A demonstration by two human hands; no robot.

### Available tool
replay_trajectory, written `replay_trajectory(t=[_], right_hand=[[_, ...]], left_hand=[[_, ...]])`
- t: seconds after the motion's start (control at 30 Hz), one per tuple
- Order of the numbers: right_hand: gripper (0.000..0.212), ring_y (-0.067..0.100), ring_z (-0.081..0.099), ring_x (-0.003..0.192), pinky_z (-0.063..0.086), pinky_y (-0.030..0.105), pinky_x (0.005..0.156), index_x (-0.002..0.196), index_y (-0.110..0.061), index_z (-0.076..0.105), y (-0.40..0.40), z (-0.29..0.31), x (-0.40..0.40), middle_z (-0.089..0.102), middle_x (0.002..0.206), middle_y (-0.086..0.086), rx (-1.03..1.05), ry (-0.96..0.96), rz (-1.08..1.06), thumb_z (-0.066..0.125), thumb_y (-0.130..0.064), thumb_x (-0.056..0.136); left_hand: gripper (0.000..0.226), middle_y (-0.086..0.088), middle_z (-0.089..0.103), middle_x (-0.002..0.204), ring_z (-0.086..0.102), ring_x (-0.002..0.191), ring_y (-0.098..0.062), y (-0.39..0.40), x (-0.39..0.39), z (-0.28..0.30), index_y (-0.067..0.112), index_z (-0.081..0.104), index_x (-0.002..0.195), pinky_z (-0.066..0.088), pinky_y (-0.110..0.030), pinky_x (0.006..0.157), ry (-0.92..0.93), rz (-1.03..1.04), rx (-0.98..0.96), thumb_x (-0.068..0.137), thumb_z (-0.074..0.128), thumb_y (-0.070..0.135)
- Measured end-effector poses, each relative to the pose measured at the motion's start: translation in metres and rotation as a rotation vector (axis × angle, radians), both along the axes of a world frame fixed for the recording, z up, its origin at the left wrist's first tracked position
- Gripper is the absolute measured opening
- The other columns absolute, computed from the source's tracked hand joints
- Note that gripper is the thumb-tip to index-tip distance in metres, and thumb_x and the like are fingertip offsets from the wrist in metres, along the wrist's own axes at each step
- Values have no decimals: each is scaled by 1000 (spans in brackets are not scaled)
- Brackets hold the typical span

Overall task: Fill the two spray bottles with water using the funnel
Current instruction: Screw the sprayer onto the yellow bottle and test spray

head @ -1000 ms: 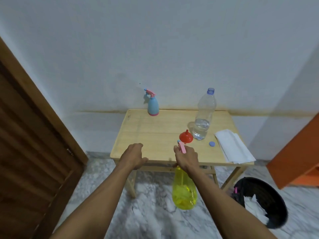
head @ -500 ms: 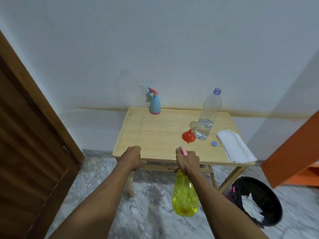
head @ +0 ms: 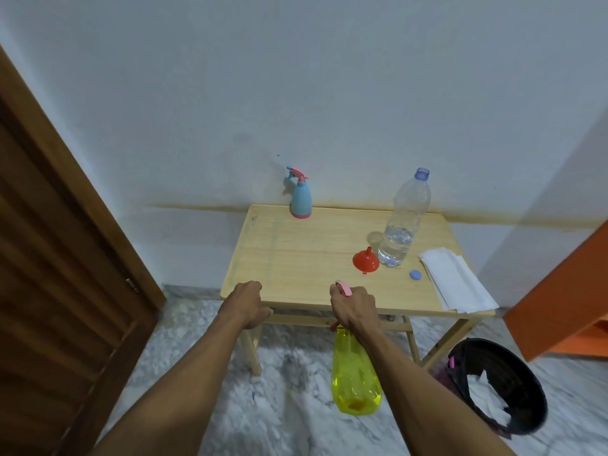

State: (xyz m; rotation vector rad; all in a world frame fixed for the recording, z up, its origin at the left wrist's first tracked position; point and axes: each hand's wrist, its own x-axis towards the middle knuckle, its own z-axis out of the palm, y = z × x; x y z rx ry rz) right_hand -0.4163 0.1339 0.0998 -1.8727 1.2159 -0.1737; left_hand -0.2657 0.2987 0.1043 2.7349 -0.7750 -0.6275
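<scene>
Bin (head: 513, 386), seemingly paper-filled, beside table (head: 296, 258)

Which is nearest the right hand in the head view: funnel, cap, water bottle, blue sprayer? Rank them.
From the right hand:
1. Funnel, just beyond it on the table.
2. Cap, farther right.
3. Water bottle, behind the funnel.
4. Blue sprayer, back left by the wall.

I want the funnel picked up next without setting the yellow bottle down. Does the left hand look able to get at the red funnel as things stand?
Probably yes. The left hand holds nothing and sits at the table's near edge; bare tabletop lies between it and the red funnel. The water bottle stands just beyond the funnel, not in the path.
</scene>
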Motion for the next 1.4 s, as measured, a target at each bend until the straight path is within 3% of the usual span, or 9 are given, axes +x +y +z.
replay_trajectory(t=[0.17, 0.33, 0.67, 0.8, 0.9, 1.0, 1.13, 1.27, 1.4], right_hand=[[65, 36, 73, 73, 62, 50, 77, 85, -10, 66, 7, -18, 13, 70, 90, 13, 21, -10, 36, 37, -67, 71], [63, 36, 73, 70, 62, 52, 74, 80, -12, 66, 16, -14, 19, 71, 86, 12, 31, -20, 86, 39, -68, 71], [58, 34, 70, 78, 61, 48, 77, 82, -11, 66, 32, 4, 24, 71, 88, 13, 15, -33, 172, 42, -64, 79], [45, 28, 72, 67, 59, 42, 74, 71, -14, 60, 27, 20, 18, 69, 77, 8, 23, -95, 177, 48, -55, 87], [42, 23, 72, 53, 58, 42, 72, 68, -15, 55, 13, 29, 14, 63, 65, 4, 36, -187, 167, 51, -46, 95], [44, 28, 74, 60, 56, 46, 70, 70, -15, 57, -5, 41, 6, 63, 67, 5, 10, -295, 119, 51, -51, 95], [44, 20, 76, 65, 52, 23, 58, 91, -2, 64, -34, 68, -11, 59, 74, 3, 11, -504, 45, 56, -44, 100], [35, 17, 77, 77, 58, 36, 72, 84, -14, 69, -68, 88, -27, 65, 74, -4, -29, -672, 37, 62, -46, 97], [22, 17, 77, 81, 59, 41, 76, 89, -23, 75, -92, 105, -43, 75, 82, -2, -8, -795, 53, 68, -42, 95]], left_hand=[[50, -11, 56, 130, 59, 112, -32, 16, 6, -3, 9, 54, 129, 54, -42, 90, -15, 30, 12, 87, 71, 31], [23, -7, 60, 101, 60, 86, -29, 25, 8, -5, 15, 52, 87, 55, -42, 73, -24, 36, 5, 83, 69, 30], [29, -6, 61, 100, 61, 87, -28, 35, 10, -10, 19, 51, 84, 54, -37, 70, -34, 46, -5, 80, 74, 37], [29, -9, 62, 112, 62, 95, -30, 26, 2, -5, 14, 57, 101, 57, -42, 79, -22, 28, 0, 85, 72, 33], [54, -11, 55, 137, 56, 122, -31, 11, -4, -2, 9, 53, 134, 52, -41, 96, 3, 19, -34, 89, 72, 33], [74, -12, 45, 152, 46, 137, -29, -15, -18, 8, 9, 40, 151, 44, -38, 108, 70, 15, -147, 90, 73, 34], [81, -8, 53, 146, 52, 131, -24, -58, -39, 16, 17, 44, 150, 47, -33, 102, 122, -61, -296, 79, 81, 29], [101, -5, 55, 142, 55, 126, -19, -107, -68, 25, 24, 43, 149, 51, -32, 96, 277, -171, -481, 63, 95, 23], [117, 4, 56, 141, 53, 130, -16, -143, -96, 33, 30, 45, 148, 51, -43, 104, 378, -189, -686, 44, 95, 52]])
